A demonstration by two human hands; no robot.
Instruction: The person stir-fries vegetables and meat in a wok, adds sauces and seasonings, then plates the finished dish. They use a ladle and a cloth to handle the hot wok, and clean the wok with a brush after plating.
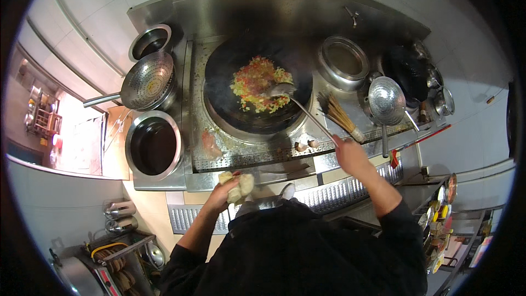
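Note:
My right hand (354, 157) grips the long handle of a metal wok ladle (283, 89). The ladle's bowl rests among chopped food (257, 78) in red, yellow and pale green pieces, inside a large black wok (222, 107). A light haze hangs over the wok. In front of the stove's edge, my left hand (224, 191) holds a bunched, pale yellowish cloth (241, 186), away from the wok. Its fingers are partly hidden by the cloth.
A perforated strainer (148, 80) and a pot of dark liquid (154, 144) stand left. Right of the wok are a lidless metal pot (345, 61), a bamboo wok brush (341, 117) and another strainer (386, 98). Eggshells (302, 146) lie on the stove's front edge.

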